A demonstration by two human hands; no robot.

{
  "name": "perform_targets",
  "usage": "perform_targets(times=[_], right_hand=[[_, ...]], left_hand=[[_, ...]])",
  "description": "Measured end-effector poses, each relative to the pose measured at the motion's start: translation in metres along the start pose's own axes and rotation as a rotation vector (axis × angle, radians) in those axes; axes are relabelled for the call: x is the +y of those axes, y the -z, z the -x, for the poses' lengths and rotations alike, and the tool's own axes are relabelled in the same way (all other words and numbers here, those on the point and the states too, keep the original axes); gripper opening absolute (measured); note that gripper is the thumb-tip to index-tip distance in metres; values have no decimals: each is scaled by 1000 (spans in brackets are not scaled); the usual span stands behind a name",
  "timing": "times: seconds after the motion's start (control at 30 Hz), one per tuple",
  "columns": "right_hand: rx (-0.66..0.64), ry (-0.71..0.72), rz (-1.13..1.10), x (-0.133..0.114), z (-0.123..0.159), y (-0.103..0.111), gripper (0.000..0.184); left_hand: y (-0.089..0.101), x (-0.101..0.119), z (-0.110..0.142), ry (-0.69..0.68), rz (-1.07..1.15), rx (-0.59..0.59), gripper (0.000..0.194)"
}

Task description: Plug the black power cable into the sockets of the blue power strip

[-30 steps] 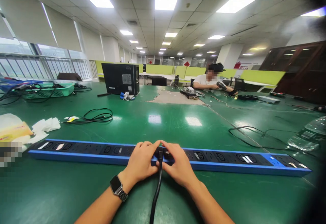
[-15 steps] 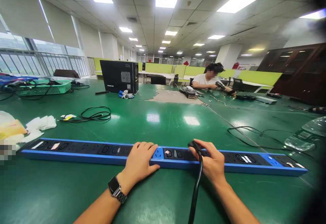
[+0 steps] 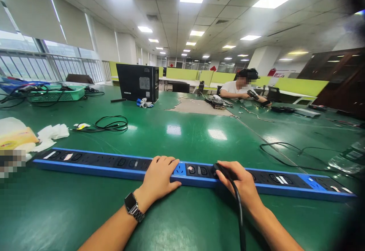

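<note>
A long blue-and-black power strip (image 3: 199,181) lies across the green table in front of me, its socket face up. My left hand (image 3: 159,177) is clasped over it left of the middle, fingers across the top and thumb at the near edge. Right of the middle, my right hand (image 3: 242,182) pinches a black plug (image 3: 221,170) against the socket face. My fingers partly hide the plug, and I cannot tell how deep it sits. Its thick black cord (image 3: 240,216) runs down toward me past the near side of the strip.
Coiled black cable (image 3: 111,124), crumpled white tissue (image 3: 55,131) and a yellow packet (image 3: 17,139) lie on the left. Farther back stand a green basket (image 3: 57,94) and a black computer case (image 3: 137,83). A plastic bottle (image 3: 346,161) lies right; a co-worker (image 3: 239,87) sits opposite.
The plug has tilted and come down closer to the socket face, and its cord has swung to the right. My left hand keeps its place on the strip. The whole view has shifted slightly.
</note>
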State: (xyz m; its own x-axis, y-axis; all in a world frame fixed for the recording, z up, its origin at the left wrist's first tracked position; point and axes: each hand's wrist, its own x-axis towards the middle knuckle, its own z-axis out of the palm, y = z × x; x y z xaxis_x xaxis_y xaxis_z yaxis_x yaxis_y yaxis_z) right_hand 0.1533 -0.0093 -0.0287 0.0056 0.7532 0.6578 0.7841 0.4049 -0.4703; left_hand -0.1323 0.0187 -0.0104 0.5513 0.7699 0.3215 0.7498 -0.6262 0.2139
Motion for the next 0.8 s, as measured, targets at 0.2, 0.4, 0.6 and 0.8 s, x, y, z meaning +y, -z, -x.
perform_targets(times=[0.2, 0.4, 0.6, 0.8], right_hand=[[-6, -7, 57, -7, 6, -4, 23], [327, -264, -90, -10, 18, -6, 39], [88, -189, -96, -43, 8, -26, 34], [-158, -79, 1, -75, -13, -52, 24]], left_hand=[[-2, -1, 0, -6, -3, 14, 58], [0, 3, 0, -15, -67, -33, 63], [0, 8, -1, -35, -165, -59, 72], [-5, 3, -1, -45, -156, -46, 75]])
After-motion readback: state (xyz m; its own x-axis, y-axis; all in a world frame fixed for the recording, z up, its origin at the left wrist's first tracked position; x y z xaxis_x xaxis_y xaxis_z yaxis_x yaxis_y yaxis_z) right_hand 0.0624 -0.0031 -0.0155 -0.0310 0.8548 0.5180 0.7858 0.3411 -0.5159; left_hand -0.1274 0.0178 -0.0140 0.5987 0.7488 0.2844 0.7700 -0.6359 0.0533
